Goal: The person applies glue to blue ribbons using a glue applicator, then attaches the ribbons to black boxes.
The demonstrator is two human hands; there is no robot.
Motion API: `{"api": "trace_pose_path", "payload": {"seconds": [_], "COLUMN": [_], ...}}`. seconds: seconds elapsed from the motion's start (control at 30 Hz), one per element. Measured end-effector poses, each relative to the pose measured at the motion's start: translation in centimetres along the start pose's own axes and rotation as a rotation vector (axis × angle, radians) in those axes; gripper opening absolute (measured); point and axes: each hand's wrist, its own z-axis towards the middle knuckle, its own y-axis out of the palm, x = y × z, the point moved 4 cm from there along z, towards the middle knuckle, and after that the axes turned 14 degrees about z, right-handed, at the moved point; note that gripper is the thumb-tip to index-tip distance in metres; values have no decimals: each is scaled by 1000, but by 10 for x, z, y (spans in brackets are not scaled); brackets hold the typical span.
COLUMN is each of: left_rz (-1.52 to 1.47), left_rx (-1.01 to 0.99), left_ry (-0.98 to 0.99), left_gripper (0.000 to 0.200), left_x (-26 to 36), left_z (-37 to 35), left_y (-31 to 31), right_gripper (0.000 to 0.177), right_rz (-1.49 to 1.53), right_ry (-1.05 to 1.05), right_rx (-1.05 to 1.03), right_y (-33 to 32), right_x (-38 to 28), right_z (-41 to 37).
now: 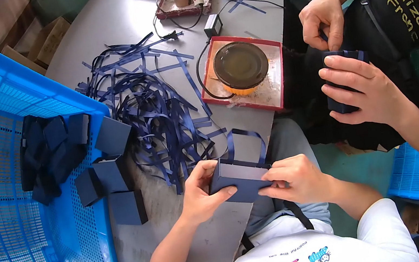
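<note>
A dark blue box (pixel 239 181) with a pale inside and a ribbon loop (pixel 246 136) on its far side is held in front of the white shirt. My left hand (pixel 203 192) grips its left end, thumb on the near face. At the right end, my right hand (pixel 296 178) pinches the box edge with bent fingers. Beyond the box lies a tangled pile of blue ribbons (pixel 154 112) on the grey table (pixel 189 244). Several more dark blue boxes (pixel 112 174) are left of my left hand, at the basket's side.
On the left stands a blue plastic basket (pixel 15 216) with dark boxes inside. A round pot (pixel 241 65) sits in a red-edged tray (pixel 275 87) with a cable. At the right, a co-worker's hands (pixel 359 88) hold another dark box. Cables and a phone lie at the back.
</note>
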Motion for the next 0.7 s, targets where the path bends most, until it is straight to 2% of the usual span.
{"api": "trace_pose_path", "payload": {"seconds": [0.03,0.1,0.13,0.17,0.23,0.33,0.37,0.4,0.43,0.5,0.53,0.57,0.6,0.63,0.67,0.7], "left_rz": [25,311,378,338,464,272,123,-104,-207,-347,-270,-217,-163,-62,-21,25], "left_rx": [-1,106,174,171,-130,-573,-709,-790,-918,-1030,-1027,-1068,-1106,-1041,-1001,-961], "left_ry": [-24,276,379,402,517,262,178,-56,-177,-310,-222,-226,-229,-180,-236,-289], "left_gripper": [50,56,61,58,58,75,83,94,99,95,69,58,49,45,42,38], "left_x": [-3,25,33,44,54,40,25,11,2,-25,-28,-30,-31,-35,-38,-40], "left_z": [-2,0,-2,-5,-2,6,4,-3,-8,-22,-23,-25,-25,-23,-22,-18], "left_y": [0,-10,-17,-21,-19,13,24,35,42,56,58,63,68,68,69,68], "right_gripper": [20,16,16,17,20,22,22,21,18,18,18,18,13,20,29,21], "right_rz": [-64,-244,-258,-269,-210,-93,-75,-53,-10,107,328,544,590,642,366,240], "right_ry": [-70,-143,-177,-209,-258,-348,-383,-409,-414,-375,-263,-145,-187,-38,119,117], "right_rx": [-15,-81,-137,-194,-307,-406,-415,-417,-393,-411,-347,-282,-158,47,181,220], "right_y": [2,-1,1,4,15,31,33,33,33,29,22,16,8,0,-5,-3], "right_x": [6,0,3,6,1,-16,-21,-23,-22,-22,-23,-22,-3,15,15,28], "right_z": [-2,-3,-6,-8,-9,-8,-7,-7,-8,-6,-2,1,1,1,13,21]}}
